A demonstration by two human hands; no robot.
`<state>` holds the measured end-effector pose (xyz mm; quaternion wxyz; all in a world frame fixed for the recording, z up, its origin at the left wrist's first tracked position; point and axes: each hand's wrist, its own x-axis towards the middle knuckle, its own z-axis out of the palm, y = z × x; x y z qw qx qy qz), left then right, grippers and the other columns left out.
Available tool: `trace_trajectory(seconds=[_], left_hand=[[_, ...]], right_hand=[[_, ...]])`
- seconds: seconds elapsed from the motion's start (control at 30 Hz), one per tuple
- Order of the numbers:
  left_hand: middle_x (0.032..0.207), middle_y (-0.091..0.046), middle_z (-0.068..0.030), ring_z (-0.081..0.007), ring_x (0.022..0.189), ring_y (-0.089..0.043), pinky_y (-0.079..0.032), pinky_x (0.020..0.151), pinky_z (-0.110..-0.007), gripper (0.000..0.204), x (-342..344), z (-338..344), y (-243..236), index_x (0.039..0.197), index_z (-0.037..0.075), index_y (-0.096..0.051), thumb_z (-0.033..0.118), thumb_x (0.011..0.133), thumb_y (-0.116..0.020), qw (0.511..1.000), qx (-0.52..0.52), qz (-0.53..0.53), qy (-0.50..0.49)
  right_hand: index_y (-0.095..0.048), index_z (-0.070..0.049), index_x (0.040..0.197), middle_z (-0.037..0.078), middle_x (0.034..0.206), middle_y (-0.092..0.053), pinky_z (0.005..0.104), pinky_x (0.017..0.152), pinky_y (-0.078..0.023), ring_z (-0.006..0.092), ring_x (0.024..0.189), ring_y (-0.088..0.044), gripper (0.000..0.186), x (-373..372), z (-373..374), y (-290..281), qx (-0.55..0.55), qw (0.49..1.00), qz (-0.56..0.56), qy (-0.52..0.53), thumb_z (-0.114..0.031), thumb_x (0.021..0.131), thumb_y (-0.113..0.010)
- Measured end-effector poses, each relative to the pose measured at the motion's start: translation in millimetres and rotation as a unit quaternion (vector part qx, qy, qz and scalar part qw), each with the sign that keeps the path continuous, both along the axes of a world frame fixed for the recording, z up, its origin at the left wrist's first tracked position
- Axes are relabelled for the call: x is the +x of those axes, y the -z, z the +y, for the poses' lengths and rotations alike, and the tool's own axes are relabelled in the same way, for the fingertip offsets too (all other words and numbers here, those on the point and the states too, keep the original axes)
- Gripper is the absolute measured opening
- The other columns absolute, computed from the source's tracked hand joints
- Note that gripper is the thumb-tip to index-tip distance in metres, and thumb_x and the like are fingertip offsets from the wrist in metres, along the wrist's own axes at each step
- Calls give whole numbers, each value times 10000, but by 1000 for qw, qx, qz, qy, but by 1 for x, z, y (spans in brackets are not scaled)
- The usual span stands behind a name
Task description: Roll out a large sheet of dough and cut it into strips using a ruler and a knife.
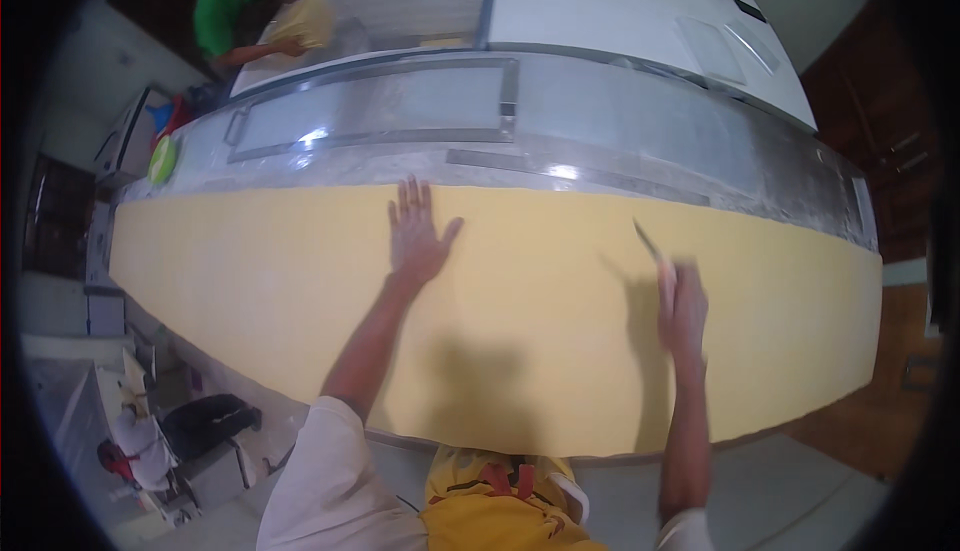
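Note:
A wide, smooth, pale-yellow sheet (560,301) that looks like rolled-out dough covers the near part of the table from side to side. My left hand (415,241) lies flat on it near its far edge, fingers spread and thumb out to the right. Off to the right, my right hand (683,313) is closed round the pale handle of a knife (646,238). The narrow blade points up and to the left, and its shadow falls on the sheet beside it. Knife and hand appear raised above the surface.
Beyond the sheet runs a shiny table strip (350,166) with a metal-edged frame (370,136). A white table (600,11) stands farther back. At the far left, a person in green (220,16) holds a yellowish bundle (305,23); another person (145,446) is at lower left.

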<state>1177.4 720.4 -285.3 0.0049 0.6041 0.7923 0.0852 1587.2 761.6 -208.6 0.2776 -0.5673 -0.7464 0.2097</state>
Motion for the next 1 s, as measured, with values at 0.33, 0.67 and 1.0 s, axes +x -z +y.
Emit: trace_trajectory(seconds=[0.33, 0.67, 1.0], left_hand=[[1622, -61, -266, -347, 1527, 12, -20, 1209, -546, 980, 28, -39, 4, 1529, -96, -130, 618, 945, -461, 991, 2, -32, -129], [1622, -53, -262, -336, 1528, 18, 2, 1200, -569, 975, 5, -77, 7, 1532, -89, -111, 615, 950, -452, 958, -27, -17, -284], [1614, -51, -288, -371, 1523, 13, 23, 1185, -595, 974, -13, -84, 1, 1523, -106, -117, 607, 954, -457, 966, -20, -17, -256]], right_hand=[[-548, -29, 1225, 170, 1141, -577, 478, 966, -412, 350, 1095, -540, 427, -122, 168, 53, 223, 945, -170, -167, -332, 935, -627], [-500, 32, 1293, 169, 1224, -556, 473, 967, -410, 327, 1170, -511, 654, -213, 69, 65, 158, 927, -71, -332, -371, 830, -725], [-630, -85, 990, 113, 937, -679, 492, 879, -413, 294, 925, -646, 412, -269, 104, 42, -12, 918, -202, -340, -491, 930, -588]])
